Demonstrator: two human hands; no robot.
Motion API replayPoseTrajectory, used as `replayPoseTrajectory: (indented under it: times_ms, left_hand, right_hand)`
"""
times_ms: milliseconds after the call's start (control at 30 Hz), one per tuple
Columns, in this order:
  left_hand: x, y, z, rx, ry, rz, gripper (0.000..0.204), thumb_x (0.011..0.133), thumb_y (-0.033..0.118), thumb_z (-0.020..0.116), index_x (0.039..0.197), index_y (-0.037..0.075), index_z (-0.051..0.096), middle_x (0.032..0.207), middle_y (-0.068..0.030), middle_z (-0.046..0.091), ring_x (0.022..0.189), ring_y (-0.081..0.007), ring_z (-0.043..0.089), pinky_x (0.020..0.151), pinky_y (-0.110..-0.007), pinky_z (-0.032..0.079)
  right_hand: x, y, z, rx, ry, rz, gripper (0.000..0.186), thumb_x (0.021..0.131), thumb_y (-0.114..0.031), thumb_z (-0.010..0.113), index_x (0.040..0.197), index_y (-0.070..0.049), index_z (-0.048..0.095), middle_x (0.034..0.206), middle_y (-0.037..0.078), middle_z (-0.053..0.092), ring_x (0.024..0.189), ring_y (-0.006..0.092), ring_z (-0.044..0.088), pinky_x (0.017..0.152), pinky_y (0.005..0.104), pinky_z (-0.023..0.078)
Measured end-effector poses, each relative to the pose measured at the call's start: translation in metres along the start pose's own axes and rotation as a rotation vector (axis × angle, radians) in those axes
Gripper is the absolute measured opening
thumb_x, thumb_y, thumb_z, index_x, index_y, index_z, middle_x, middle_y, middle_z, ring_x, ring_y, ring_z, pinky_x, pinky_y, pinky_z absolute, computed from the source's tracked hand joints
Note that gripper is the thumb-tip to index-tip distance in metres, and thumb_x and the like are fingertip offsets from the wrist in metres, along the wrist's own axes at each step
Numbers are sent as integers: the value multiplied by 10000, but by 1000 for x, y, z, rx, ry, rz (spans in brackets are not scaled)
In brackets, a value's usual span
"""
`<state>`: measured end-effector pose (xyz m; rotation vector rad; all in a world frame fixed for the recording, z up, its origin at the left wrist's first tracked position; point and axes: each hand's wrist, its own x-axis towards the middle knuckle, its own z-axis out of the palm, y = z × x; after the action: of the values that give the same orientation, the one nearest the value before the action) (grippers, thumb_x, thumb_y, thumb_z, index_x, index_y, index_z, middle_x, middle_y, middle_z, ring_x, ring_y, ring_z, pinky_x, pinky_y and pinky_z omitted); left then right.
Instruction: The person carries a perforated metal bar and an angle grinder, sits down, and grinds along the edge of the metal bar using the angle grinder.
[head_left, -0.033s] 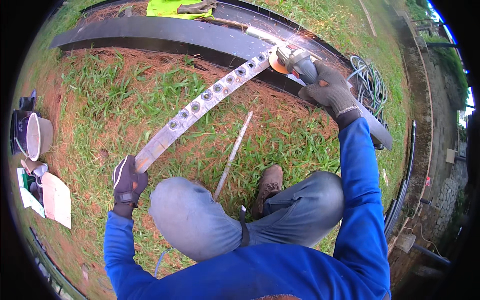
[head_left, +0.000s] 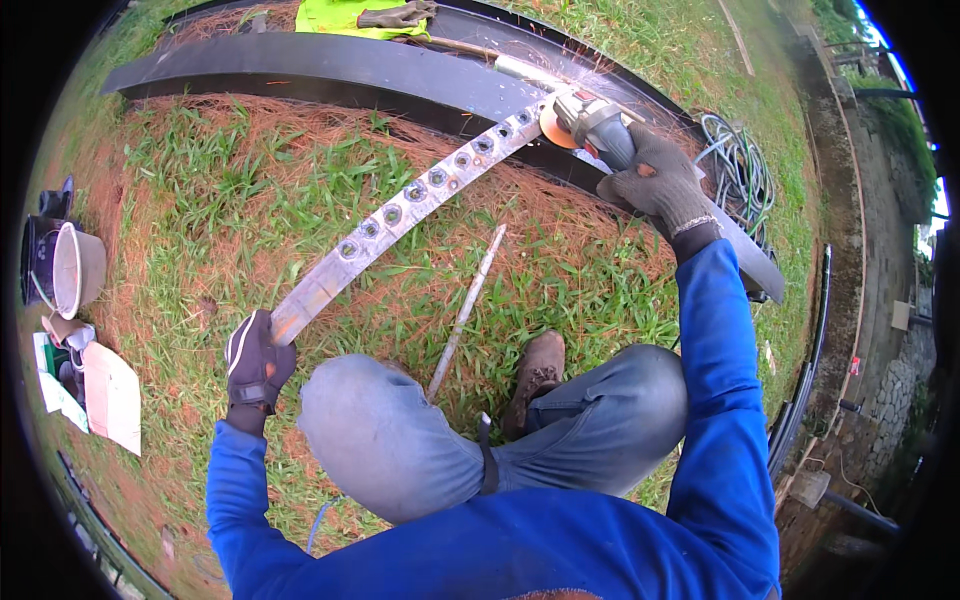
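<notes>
Green grass (head_left: 220, 170) matted with brown pine needles spreads beneath a smooth black metal beam (head_left: 330, 60) across the upper frame. A flat, scuffed silver bar (head_left: 404, 205), pierced by round holes, slants from lower left toward upper center, the gloved left hand (head_left: 260, 365) closed around its lower end. A pale round bucket (head_left: 93, 265) sits far left, contents unclear. Upper right of center, the right hand (head_left: 660, 180), in worn knit, grips a sparking grinder (head_left: 603, 128).

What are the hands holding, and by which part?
Left hand: flat metal bar, by its near end. Right hand: angle grinder, by the rear of its body, away from the disc.
</notes>
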<state>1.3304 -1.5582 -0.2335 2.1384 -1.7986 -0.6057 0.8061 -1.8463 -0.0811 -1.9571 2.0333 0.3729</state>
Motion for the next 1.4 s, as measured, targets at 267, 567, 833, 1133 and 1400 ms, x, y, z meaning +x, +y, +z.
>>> replayPoseTrajectory:
  times_ms: [267, 567, 833, 1133, 1400]
  left_hand:
    - [-2, -5, 5, 26, 59, -27, 205, 792, 79, 748, 956, 43, 630, 841, -230, 656, 806, -523, 657, 705, -573, 523]
    - [-7, -6, 11, 10, 72, -21, 211, 783, 95, 761, 934, 39, 624, 818, -231, 643, 783, -531, 649, 683, -571, 516]
    - [-7, -5, 6, 66, 17, -17, 196, 849, 68, 763, 1011, 53, 654, 874, -220, 687, 838, -502, 692, 721, -567, 548]
    - [-12, -10, 9, 39, 62, 22, 194, 842, 70, 754, 1004, 49, 648, 859, -223, 673, 823, -506, 686, 705, -555, 543]
    - [-9, -9, 7, 32, 73, 8, 198, 839, 83, 757, 999, 52, 644, 857, -229, 664, 831, -515, 680, 712, -563, 538]
  right_hand:
    - [7, -9, -9, 105, -61, -46, 848, 719, -378, 959, 1494, -133, 718, 1364, 238, 808, 1253, 399, 786, 1091, 476, 609]
    - [6, 4, 3, 202, -38, -22, 858, 699, -346, 989, 1490, -123, 738, 1304, 203, 831, 1213, 355, 801, 1046, 471, 615]
    - [7, -5, 7, 346, 37, -73, 738, 709, -264, 981, 1398, -97, 778, 1246, 176, 834, 1161, 350, 799, 998, 465, 609]
    - [2, -14, -3, 252, 22, -36, 753, 732, -224, 993, 1437, -100, 761, 1221, 133, 830, 1099, 276, 781, 972, 418, 597]
    - [0, -2, 0, 446, -29, -12, 762, 739, -88, 911, 1485, -86, 755, 1191, 51, 800, 1049, 180, 734, 952, 357, 593]
